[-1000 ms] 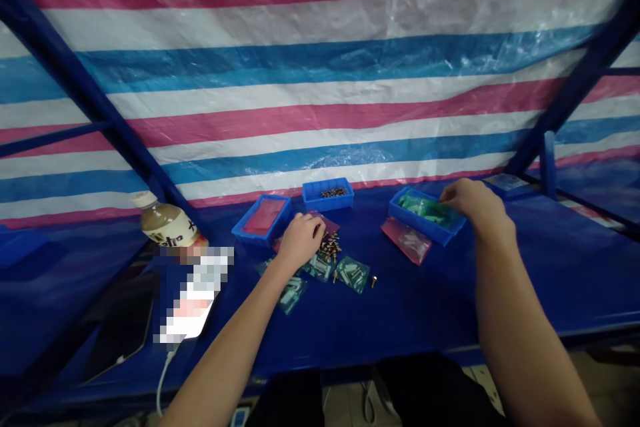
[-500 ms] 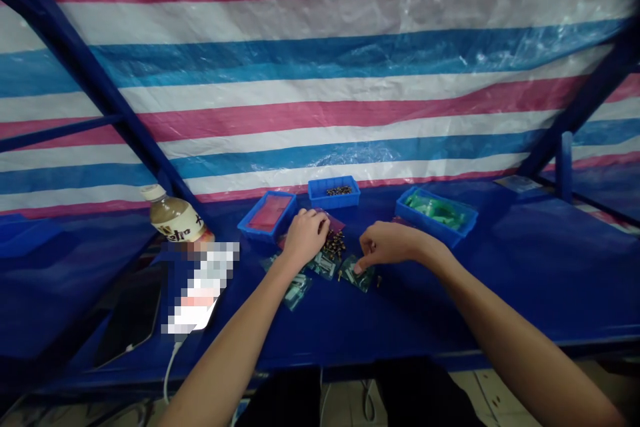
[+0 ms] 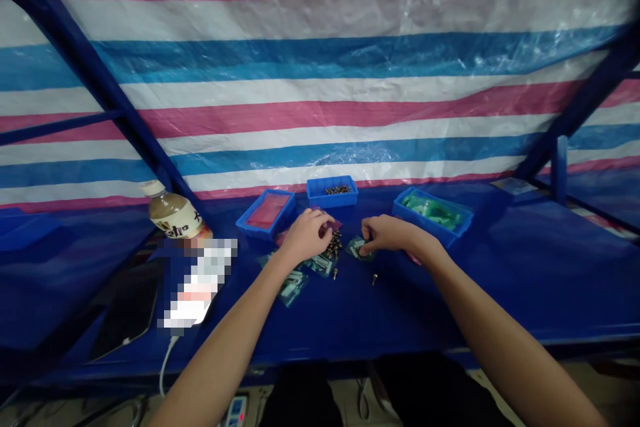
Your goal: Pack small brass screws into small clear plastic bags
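My left hand [image 3: 309, 235] is curled over a small pile of brass-coloured screws [image 3: 334, 243], thumb and fingers close together. A pinkish-red bag [image 3: 336, 225] shows beside its fingertips; what those fingers grip is hidden. My right hand [image 3: 389, 233] is closed, thumb and fingers pinching a small greenish clear bag [image 3: 356, 247] with pale parts inside. Similar filled bags [image 3: 291, 288] lie below and left of my left hand. Two loose screws, one near the pile [image 3: 335, 274] and another farther right [image 3: 375, 279], lie on the blue table.
Behind my hands stand three blue bins: one with pink bags [image 3: 269, 211], one with screws [image 3: 337, 191], one with green bags [image 3: 434, 209]. To the left are a drink bottle [image 3: 175, 213], a pixelated bright device [image 3: 200, 290] with a white cable, and a dark tablet [image 3: 127, 313].
My right hand has moved slightly away from me with the greenish bag. My left hand has shifted slightly right over the screw pile. The camera view has shifted a little.
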A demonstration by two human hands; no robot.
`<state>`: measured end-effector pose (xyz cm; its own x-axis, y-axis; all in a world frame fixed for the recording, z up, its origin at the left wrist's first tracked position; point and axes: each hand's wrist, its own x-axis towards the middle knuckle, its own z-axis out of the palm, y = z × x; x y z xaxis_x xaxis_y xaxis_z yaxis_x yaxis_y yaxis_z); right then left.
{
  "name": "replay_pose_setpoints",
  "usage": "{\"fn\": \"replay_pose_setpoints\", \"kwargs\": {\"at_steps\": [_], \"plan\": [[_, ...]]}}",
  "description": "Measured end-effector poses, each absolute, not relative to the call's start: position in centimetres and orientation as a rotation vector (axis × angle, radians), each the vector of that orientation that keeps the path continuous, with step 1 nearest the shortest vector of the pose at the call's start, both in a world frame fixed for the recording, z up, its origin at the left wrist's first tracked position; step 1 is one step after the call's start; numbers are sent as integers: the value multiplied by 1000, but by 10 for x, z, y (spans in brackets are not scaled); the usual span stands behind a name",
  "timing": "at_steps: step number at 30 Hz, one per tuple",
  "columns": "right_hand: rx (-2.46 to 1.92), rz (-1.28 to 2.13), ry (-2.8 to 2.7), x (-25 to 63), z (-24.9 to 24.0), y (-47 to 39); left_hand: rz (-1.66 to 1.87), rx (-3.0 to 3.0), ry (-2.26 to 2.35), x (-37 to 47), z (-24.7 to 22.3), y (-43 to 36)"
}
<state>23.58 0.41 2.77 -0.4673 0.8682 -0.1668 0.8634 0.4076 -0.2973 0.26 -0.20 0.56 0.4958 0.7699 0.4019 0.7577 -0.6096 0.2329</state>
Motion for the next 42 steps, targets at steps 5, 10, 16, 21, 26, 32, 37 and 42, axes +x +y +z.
{"fn": "replay_pose_setpoints", "kwargs": {"at_steps": [5,10,16,21,26,32,37,42], "plan": [[-1216,406,-2593,220,25,2,681,2713,1326,4,4,-4],[-1076,240,-2648,195,11,-5,684,2710,1351,3,2,-3],[-1045,259,-2692,194,9,-6,719,2706,1346,3,1,-3],[-1085,223,-2711,197,12,-5,738,2705,1354,3,1,-4],[-1117,266,-2615,203,15,0,788,2699,1353,3,4,-5],[-1204,601,-2172,202,24,-2,862,2682,1298,8,12,-9],[-1179,843,-1956,194,19,-3,1013,2596,1311,9,11,-8],[-1157,961,-1908,193,20,-5,1078,2597,1268,7,10,-7]]}}
